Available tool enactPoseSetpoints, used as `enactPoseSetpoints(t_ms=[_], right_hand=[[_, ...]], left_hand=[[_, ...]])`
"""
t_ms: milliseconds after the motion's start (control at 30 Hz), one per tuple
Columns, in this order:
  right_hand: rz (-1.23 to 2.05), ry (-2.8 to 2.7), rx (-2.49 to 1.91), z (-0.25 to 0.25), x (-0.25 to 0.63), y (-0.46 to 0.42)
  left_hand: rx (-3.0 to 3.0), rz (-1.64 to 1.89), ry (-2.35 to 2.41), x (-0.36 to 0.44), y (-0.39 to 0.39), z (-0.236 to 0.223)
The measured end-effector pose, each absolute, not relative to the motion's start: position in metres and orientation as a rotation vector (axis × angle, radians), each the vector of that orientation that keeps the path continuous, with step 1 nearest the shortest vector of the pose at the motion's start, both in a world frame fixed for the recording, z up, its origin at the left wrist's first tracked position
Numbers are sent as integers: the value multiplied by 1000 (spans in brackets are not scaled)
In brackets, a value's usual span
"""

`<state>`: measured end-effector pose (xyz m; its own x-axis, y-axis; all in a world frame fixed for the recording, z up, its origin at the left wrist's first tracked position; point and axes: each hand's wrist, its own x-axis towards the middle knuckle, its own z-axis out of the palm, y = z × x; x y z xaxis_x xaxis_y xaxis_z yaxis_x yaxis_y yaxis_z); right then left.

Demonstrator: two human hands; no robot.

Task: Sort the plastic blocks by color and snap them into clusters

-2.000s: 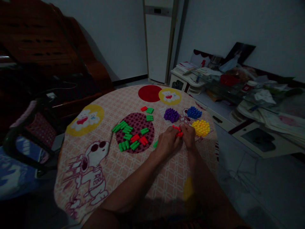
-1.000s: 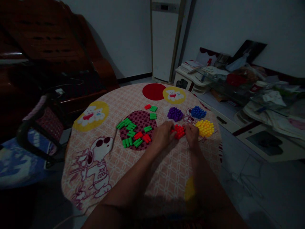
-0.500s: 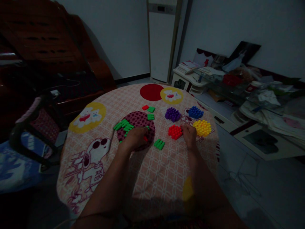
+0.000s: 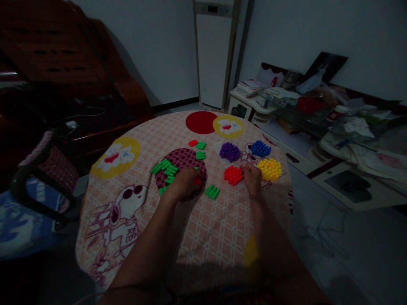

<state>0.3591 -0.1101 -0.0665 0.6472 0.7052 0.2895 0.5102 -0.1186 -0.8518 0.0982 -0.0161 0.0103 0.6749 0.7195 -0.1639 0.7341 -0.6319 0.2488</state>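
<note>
From where I stand, the left hand (image 4: 184, 183) bends its fingers over a small red plastic piece (image 4: 197, 181) near centre; dragging back carelessly could scatter the stubby green plastic pieces (image 4: 171, 170). Right of centre, the right hand (image 4: 253, 181) curls its fingers beside the knobbly red plastic cluster (image 4: 233, 175), where a twitch might nudge it. Whether either grips, I can't tell.

Left hand (image 4: 185, 182): palm down, fingers curled downward; left forearm (image 4: 143, 245) extended diagonally forward; right hand (image 4: 253, 180): partly closed, fingers bent inward; right forearm (image 4: 276, 241) angled forward and inward; hands apart.
</note>
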Motion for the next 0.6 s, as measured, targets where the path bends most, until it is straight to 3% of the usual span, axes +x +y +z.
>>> enactPoseSetpoints(t_ms=[267,600], right_hand=[[201,-1006,-1786,-62,357,-113],[223,-988,-1789,-66,359,-111]], left_hand=[[2190,456,917,136,-7,-5],[1983,507,796,197,7,-31]])
